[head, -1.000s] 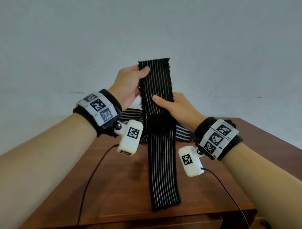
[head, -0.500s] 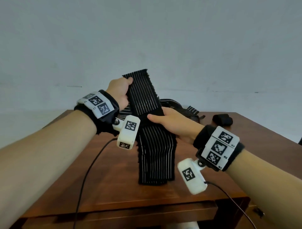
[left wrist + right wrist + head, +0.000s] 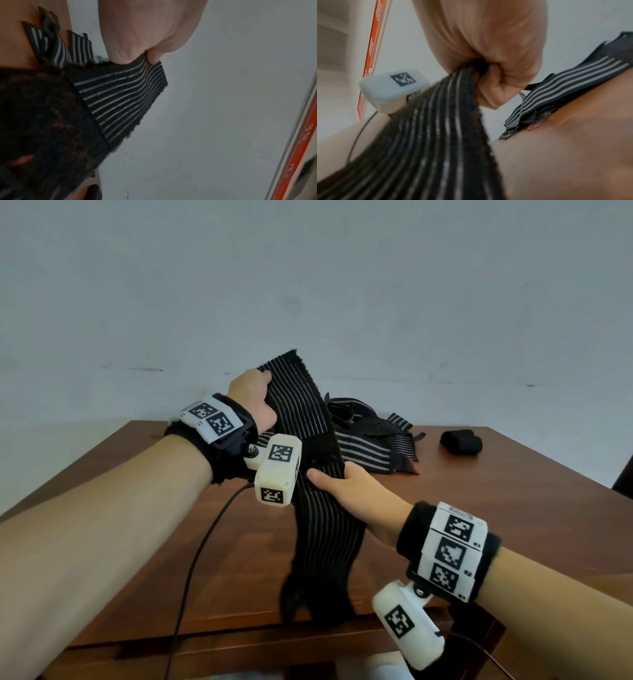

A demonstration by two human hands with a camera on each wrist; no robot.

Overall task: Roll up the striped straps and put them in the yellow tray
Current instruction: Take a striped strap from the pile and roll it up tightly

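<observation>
Both hands (image 3: 255, 402) (image 3: 352, 491) pinching 1 striped strap (image 3: 308, 419) (lower end on table edge (image 3: 239, 631))

1. A brown wooden table (image 3: 479, 508) carries everything, set against a pale wall.
2. A loose heap of striped straps (image 3: 373, 440) lies at its far middle.
3. A black rolled strap (image 3: 460, 442) sits well to the right of the heap.
4. A black cable (image 3: 198, 546) trails across the left part of the top.

two hands (image 3: 255, 402), one held strap (image 3: 308, 440), one strap pile (image 3: 370, 440), one roll (image 3: 460, 442).
</observation>
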